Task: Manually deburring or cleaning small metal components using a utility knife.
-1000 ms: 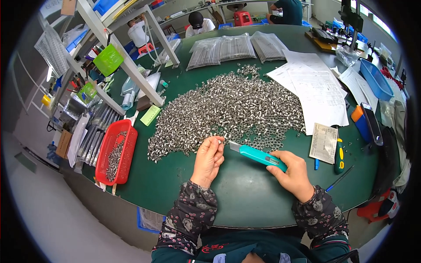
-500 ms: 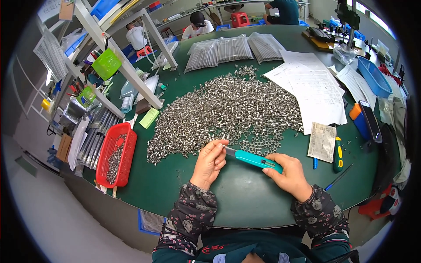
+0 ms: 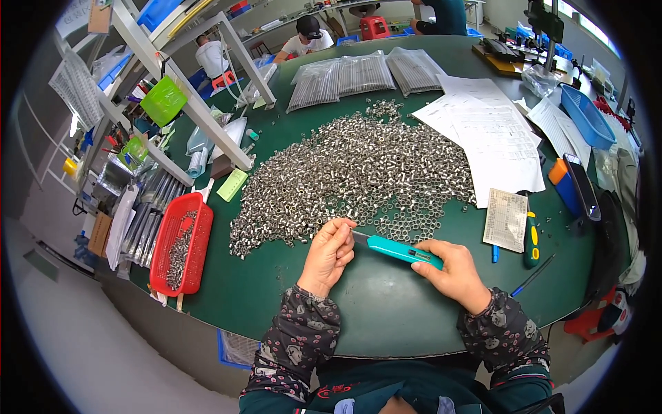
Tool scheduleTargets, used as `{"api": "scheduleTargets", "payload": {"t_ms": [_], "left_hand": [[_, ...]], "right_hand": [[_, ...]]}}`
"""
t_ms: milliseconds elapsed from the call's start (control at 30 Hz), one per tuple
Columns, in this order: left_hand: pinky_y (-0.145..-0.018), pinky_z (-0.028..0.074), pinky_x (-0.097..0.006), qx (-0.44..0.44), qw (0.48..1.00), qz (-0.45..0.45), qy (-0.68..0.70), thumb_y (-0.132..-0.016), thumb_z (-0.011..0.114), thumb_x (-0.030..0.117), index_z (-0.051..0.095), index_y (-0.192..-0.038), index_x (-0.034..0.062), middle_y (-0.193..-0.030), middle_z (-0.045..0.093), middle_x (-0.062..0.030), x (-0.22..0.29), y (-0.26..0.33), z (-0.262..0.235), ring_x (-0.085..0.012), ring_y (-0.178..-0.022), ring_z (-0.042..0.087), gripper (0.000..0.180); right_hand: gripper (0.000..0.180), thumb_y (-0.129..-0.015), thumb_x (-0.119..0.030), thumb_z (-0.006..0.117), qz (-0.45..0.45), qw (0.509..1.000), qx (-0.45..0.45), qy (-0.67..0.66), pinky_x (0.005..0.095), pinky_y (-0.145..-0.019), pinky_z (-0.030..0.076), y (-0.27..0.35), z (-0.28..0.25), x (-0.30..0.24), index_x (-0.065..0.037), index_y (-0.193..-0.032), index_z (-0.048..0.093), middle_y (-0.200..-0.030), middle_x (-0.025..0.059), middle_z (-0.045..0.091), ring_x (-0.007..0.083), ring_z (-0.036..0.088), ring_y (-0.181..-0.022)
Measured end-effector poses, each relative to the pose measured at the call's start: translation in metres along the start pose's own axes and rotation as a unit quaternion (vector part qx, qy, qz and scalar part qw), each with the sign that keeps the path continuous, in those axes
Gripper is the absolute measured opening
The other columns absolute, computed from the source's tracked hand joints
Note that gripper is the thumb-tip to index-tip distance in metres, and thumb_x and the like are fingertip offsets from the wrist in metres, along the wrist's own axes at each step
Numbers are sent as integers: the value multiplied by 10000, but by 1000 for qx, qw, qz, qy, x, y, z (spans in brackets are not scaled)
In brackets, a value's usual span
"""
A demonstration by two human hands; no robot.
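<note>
My right hand (image 3: 455,272) is wrapped round the teal handle of a utility knife (image 3: 403,251), its blade pointing left. My left hand (image 3: 327,257) is closed in a pinch right at the blade's tip. A small metal piece seems to be between the thumb and forefinger, mostly hidden by them. Just beyond both hands spreads a big heap of small shiny metal rings (image 3: 358,165) on the green table (image 3: 386,310). Some rings at the near side lie in a single layer with their holes facing up.
At left stands a red basket (image 3: 201,238) partly filled with metal pieces. Papers (image 3: 493,145), a printed card (image 3: 505,219), a yellow-green-handled tool (image 3: 531,240) and a phone (image 3: 581,186) lie at right. Bagged metal tubes (image 3: 365,74) lie behind the heap. Shelf posts (image 3: 200,114) rise at left.
My hands and the knife hold nearly the same pose, the blade still at the left fingertips. The whole view has shifted slightly. A person in the background has moved an arm outward.
</note>
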State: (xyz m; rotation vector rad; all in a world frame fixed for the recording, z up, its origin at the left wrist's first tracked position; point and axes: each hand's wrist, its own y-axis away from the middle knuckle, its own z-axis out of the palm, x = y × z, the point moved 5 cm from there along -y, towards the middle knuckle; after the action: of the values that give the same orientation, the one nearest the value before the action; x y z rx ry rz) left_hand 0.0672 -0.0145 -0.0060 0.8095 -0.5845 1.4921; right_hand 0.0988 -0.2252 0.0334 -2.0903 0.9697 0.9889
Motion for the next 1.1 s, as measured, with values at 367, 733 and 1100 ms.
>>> {"api": "scheduleTargets", "payload": {"t_ms": [367, 733, 1100], "left_hand": [[-363, 221, -150, 25, 999, -3, -32, -876, 485, 138, 536, -890, 17, -648, 476, 3, 0, 0, 2, -26, -452, 302, 133], [-345, 216, -157, 46, 998, -15, -26, -902, 440, 243, 517, -817, 37, -629, 443, -4, -4, -2, -5, -30, -442, 297, 236], [-349, 226, -142, 51, 998, -8, -33, -909, 425, 206, 525, -882, 26, -687, 479, -18, 1, -1, 0, -25, -450, 309, 208]], "right_hand": [[286, -706, -253, 640, 73, 995, -59, -15, 349, -597, 448, -2, 1, 10, -54, -910, 619, -779, 137, 608, 287, 584, -671], [248, -677, -158, 670, -130, 980, 129, 83, 338, -523, 421, 2, -15, -18, -48, -885, 590, -696, 101, 554, 277, 546, -597], [260, -688, -197, 652, -66, 993, 80, 65, 363, -557, 437, -1, -10, -8, -55, -900, 599, -736, 106, 576, 293, 559, -630]]}}
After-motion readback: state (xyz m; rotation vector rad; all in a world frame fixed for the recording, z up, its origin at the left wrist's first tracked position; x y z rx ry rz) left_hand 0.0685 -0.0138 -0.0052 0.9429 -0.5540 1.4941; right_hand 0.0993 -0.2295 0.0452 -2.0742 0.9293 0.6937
